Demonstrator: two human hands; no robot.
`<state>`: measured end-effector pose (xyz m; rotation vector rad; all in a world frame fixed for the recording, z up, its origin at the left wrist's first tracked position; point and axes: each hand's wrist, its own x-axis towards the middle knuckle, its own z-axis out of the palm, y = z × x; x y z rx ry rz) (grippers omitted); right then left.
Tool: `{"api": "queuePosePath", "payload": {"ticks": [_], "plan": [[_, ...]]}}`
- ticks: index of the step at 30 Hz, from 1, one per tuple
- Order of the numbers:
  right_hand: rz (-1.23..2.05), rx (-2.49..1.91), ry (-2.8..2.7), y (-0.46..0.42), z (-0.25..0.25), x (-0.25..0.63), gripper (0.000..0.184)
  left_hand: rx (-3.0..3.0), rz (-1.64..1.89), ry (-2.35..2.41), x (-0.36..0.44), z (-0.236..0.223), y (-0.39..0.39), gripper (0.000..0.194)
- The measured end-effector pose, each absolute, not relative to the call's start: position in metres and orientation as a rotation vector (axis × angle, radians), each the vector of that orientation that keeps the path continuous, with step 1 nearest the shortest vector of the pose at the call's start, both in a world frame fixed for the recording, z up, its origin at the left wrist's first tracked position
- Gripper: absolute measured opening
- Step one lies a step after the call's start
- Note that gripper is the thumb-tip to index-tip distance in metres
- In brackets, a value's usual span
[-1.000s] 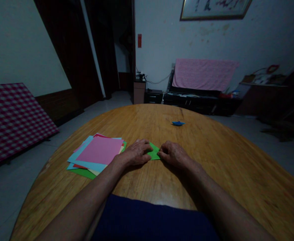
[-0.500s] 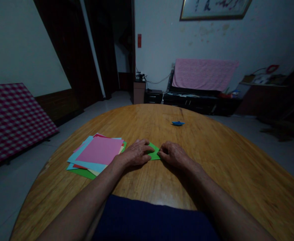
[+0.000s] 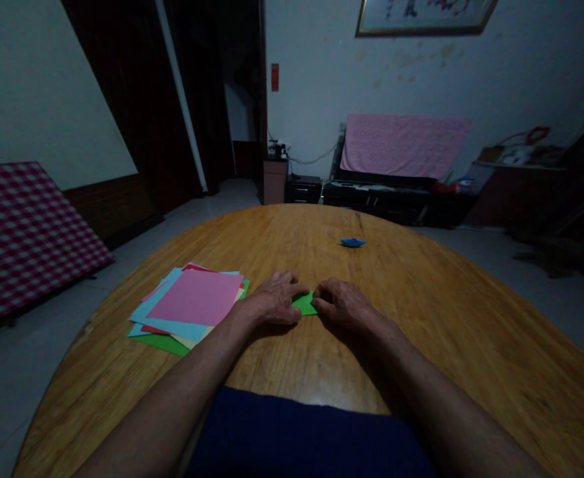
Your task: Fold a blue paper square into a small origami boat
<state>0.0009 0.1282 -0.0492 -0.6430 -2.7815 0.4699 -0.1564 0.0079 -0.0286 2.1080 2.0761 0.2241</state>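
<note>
A folded piece of green paper (image 3: 304,304) lies on the wooden table (image 3: 421,312), with most of it hidden under my fingers. My left hand (image 3: 272,299) presses on its left side, and my right hand (image 3: 340,304) holds its right side. To the left of my left hand lies a loose stack of coloured paper sheets (image 3: 192,299), with pink on top and blue, red, cream and green showing beneath. A small blue folded paper boat (image 3: 352,243) sits farther out on the table.
The round table's far rim (image 3: 292,206) curves past my hands. Beyond it stand a low black cabinet (image 3: 376,199) and a pink cloth (image 3: 404,146). A red-checked board (image 3: 28,245) leans at the left. My dark blue lap (image 3: 302,431) is at the table's near edge.
My fingers have closed a little over the green paper, covering more of its upper corner. The stack and blue boat stay in place, apart from a slight shift of the whole view.
</note>
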Motion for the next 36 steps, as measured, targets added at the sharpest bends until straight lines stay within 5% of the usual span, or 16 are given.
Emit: {"api": "queuePosePath", "payload": {"ticks": [27, 36], "plan": [[0.212, -0.462, -2.7, 0.122, -0.061, 0.002, 0.013, 2.202, 0.314, 1.986, -0.166, -0.039, 0.001, 0.047], [-0.036, -0.717, -2.65, 0.094, -0.061, -0.004, 0.018, 2.195, 0.319, 2.011, -0.167, -0.043, 0.001, 0.046]]}}
